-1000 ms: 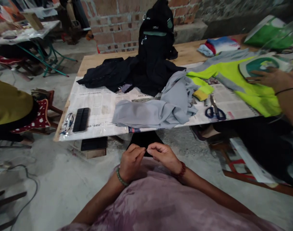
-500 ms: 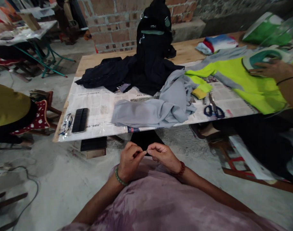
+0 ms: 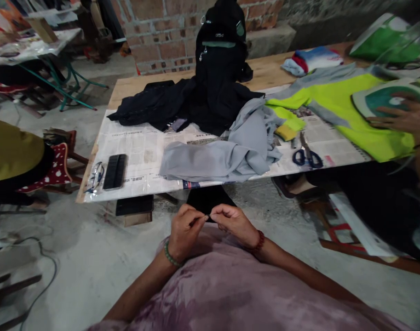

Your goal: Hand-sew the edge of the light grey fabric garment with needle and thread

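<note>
While your hands meet above your lap, the one thing between them is a thin thing [image 3: 208, 215], too small and blurred for me to name fairly. Your left hand [image 3: 187, 227] and right hand [image 3: 234, 223] each have a narrow grip, thumb and finger pinched, seemingly on opposite ends of it. Its long axis appears to run sideways from one set of fingertips to the other, so neither hand is nearer. It is in front of the worktop [image 3: 265, 71] and well apart from the grey cloth [image 3: 210, 161], which lies ahead of your hands by the near edge.

As for containers, a black backpack [image 3: 221, 59] stands upright behind dark clothing, and a green-and-white bag [image 3: 371, 46] rests at your far right. You can't see the contents of either from this angle.
</note>
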Motion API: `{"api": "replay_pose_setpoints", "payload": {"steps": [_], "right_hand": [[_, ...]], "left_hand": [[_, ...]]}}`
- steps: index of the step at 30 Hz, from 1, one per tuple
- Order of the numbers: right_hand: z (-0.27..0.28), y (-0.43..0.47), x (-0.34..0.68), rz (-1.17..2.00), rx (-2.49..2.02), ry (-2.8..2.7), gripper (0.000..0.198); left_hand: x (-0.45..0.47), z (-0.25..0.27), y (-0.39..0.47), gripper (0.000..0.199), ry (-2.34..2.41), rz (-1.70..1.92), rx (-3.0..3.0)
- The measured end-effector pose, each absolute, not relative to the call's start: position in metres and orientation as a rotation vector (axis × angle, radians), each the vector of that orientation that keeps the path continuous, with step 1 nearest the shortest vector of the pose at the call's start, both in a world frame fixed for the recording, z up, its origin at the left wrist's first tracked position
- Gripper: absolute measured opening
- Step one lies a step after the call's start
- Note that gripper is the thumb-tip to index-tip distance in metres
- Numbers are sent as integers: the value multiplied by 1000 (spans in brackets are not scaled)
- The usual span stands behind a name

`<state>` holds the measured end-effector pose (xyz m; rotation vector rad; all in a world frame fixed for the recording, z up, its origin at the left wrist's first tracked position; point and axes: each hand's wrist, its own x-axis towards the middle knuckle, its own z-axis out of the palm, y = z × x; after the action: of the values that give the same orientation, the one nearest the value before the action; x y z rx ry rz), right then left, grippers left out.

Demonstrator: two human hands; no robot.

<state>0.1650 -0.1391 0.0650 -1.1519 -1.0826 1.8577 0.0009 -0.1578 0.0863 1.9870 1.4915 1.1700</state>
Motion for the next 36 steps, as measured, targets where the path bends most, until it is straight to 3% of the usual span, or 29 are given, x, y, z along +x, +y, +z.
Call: {"api": "replay_pose_setpoints", "payload": {"steps": [36], "right_hand": [[68,-137,166,2008,-1056,-849,27]], "left_hand": [[4,83,-156,14,1470,1037,1924]]}}
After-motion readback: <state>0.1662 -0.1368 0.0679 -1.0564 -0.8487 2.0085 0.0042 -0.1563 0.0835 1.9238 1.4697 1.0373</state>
